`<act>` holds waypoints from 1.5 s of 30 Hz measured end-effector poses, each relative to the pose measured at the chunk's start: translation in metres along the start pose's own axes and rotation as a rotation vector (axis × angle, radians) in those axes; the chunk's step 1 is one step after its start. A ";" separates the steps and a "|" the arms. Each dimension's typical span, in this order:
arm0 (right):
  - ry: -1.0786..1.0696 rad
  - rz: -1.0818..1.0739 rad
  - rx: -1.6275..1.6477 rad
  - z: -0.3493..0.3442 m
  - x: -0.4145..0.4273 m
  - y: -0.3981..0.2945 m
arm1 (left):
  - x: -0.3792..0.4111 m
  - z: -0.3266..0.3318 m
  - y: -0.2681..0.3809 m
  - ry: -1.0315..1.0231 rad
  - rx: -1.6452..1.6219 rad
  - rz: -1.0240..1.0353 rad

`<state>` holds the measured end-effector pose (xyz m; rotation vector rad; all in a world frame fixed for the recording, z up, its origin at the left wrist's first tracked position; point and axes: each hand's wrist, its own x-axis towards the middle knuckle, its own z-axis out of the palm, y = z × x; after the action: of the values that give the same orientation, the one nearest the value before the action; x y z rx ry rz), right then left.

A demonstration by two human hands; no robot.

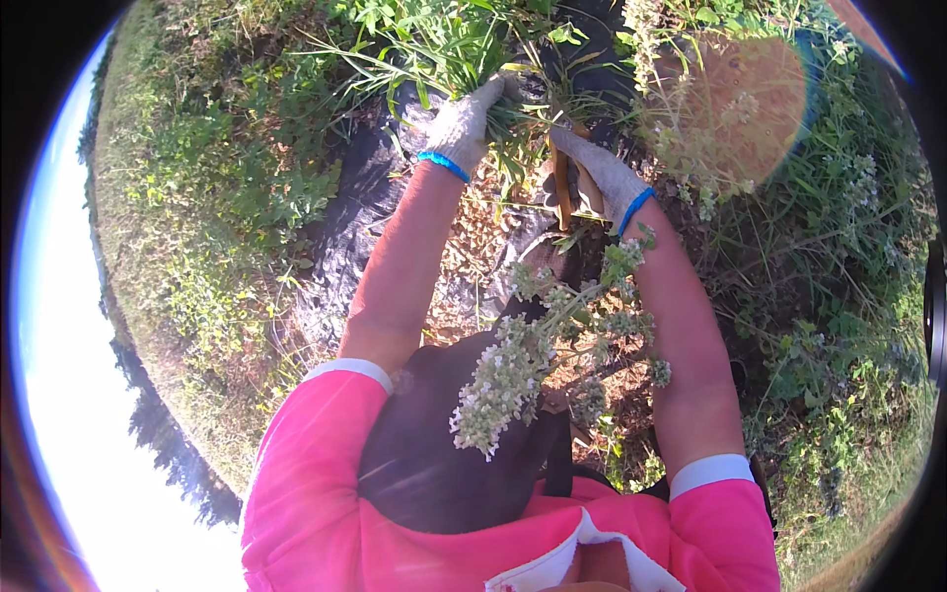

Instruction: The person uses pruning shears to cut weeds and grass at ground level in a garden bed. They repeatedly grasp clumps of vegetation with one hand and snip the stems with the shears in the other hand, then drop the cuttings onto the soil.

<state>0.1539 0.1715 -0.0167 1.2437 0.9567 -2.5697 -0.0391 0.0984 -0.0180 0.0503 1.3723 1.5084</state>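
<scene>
My left hand (460,127), in a whitish knit glove with a blue cuff, is closed around a bunch of green long-bladed grass (444,52). Just to its right and slightly lower, my right hand (598,166) wears a matching glove and grips a hand tool by its yellow-brown handle (562,185). Grass stems hide the tool's far end, so its exact kind is unclear. Dry leaf litter (484,244) lies on black ground-cover sheeting (348,207) below both hands. A pale-flowered stalk (510,370) rises between my forearms, close to the camera.
Leafy weeds (251,140) grow along the left of the sheeting. More flowering plants (862,185) and tall grass crowd the right side. My dark-clothed knee (451,436) is bent under my left arm. Trees (177,459) stand far off at the left rim.
</scene>
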 end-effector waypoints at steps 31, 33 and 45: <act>0.025 0.012 0.041 -0.020 -0.030 0.036 | 0.057 0.054 -0.007 0.580 0.943 0.342; 0.055 -0.044 0.014 -0.019 -0.024 0.039 | 0.075 0.048 -0.003 0.535 0.953 0.289; 0.002 -0.065 0.161 -0.006 -0.028 0.020 | 0.075 0.025 0.013 0.107 0.320 0.163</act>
<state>0.1833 0.1556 -0.0085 1.2739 0.8182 -2.7436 -0.0657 0.1700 -0.0428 0.2916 1.7209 1.4257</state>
